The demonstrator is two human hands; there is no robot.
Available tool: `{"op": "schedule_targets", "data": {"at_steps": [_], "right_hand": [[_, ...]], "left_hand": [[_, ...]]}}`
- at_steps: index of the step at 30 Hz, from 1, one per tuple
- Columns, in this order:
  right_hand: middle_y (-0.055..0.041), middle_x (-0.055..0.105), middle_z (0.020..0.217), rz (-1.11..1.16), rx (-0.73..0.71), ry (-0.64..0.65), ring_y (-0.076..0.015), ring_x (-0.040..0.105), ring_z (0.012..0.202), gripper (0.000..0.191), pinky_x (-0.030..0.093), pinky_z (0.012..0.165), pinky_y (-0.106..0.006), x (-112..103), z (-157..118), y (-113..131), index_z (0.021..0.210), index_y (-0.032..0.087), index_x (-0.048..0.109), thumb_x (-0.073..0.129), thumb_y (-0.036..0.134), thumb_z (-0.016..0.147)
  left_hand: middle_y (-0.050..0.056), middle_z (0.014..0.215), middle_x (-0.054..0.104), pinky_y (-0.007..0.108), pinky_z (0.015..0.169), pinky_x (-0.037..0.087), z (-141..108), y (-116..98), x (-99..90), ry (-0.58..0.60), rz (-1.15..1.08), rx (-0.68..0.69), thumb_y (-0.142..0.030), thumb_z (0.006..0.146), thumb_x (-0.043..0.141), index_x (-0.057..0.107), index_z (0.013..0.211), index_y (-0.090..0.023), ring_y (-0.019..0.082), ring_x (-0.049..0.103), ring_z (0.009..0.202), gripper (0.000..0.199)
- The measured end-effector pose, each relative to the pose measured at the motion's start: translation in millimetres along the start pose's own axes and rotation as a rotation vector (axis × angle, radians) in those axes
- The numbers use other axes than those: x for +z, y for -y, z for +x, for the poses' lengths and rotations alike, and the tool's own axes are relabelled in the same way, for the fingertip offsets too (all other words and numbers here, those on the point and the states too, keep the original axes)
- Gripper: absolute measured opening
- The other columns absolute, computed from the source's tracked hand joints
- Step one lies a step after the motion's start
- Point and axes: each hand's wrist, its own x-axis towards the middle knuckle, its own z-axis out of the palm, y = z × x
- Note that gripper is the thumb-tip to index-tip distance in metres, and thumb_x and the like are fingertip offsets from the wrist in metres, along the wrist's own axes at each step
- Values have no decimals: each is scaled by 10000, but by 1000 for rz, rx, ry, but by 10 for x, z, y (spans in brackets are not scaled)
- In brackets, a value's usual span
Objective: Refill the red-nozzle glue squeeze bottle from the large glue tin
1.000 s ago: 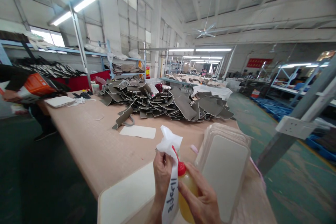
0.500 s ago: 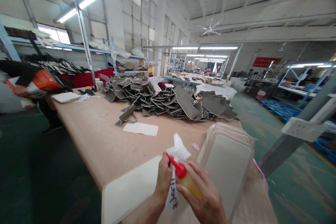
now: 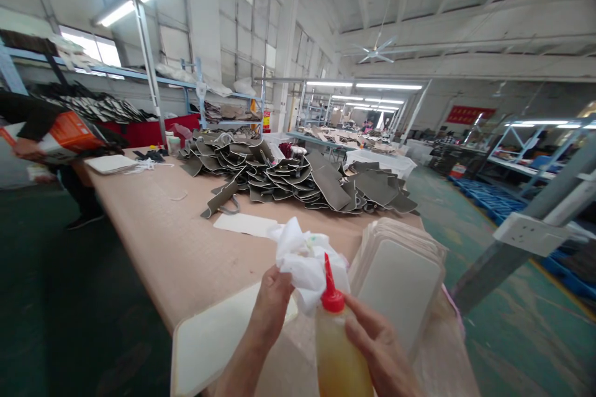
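Note:
My left hand (image 3: 274,299) is closed on a crumpled white sheet (image 3: 302,260), thin and soft-looking; I cannot tell whether it is cloth, paper or plastic. In my right hand (image 3: 379,338) is a squeeze bottle (image 3: 342,353), held upright, with yellowish liquid inside and a pointed red nozzle cap. The nozzle stands in front of the white sheet. Under my left forearm lies a pale rounded panel (image 3: 209,341). To the right of the bottle is a stack of similar panels (image 3: 403,282).
A large heap of dark grey pieces with pale edges (image 3: 298,180) covers the far part of the brown table (image 3: 153,223). A pale strip (image 3: 244,224) lies before it. At left, a person (image 3: 41,130) holds an orange and white package. A metal post (image 3: 503,254) with a socket stands right.
The bottle has tilted from leaning left to upright and moved lower, its nozzle away from my left hand. The white sheet is now raised and bunched up, spread wider above my left hand.

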Motion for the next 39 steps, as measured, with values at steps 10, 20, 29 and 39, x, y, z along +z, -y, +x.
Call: {"op": "schedule_targets", "data": {"at_steps": [10,20,29,39], "right_hand": [[-29,654,1098,-514,-364,-78,-232,572,1071,407,452,902,-271,25,21,-83,1058,252,666,667,467,713],[-24,674,1033,-532,-428,-151,-212,609,982,383,461,860,-237,59,-102,-64,990,280,691,706,485,666],[-75,699,900,-30,107,35,-295,638,895,596,527,614,-329,141,-113,-170,1073,221,663,666,610,620],[-13,669,1054,-398,-323,-145,-217,599,1009,385,471,861,-251,137,-129,-201,1006,282,686,702,469,670]], "left_hand": [[67,745,685,273,695,488,-20,-234,60,244,-18,-33,-213,646,687,703,783,-109,191,605,708,173],[62,783,659,232,674,463,-95,-350,-2,206,384,232,-154,725,558,695,755,-149,166,566,697,140],[77,722,631,236,600,453,-85,-207,-53,335,116,26,-342,712,636,663,843,-108,177,554,667,270],[-12,557,526,186,480,333,-48,-470,-102,346,324,-122,-136,548,507,576,604,-130,92,416,509,89]]}}
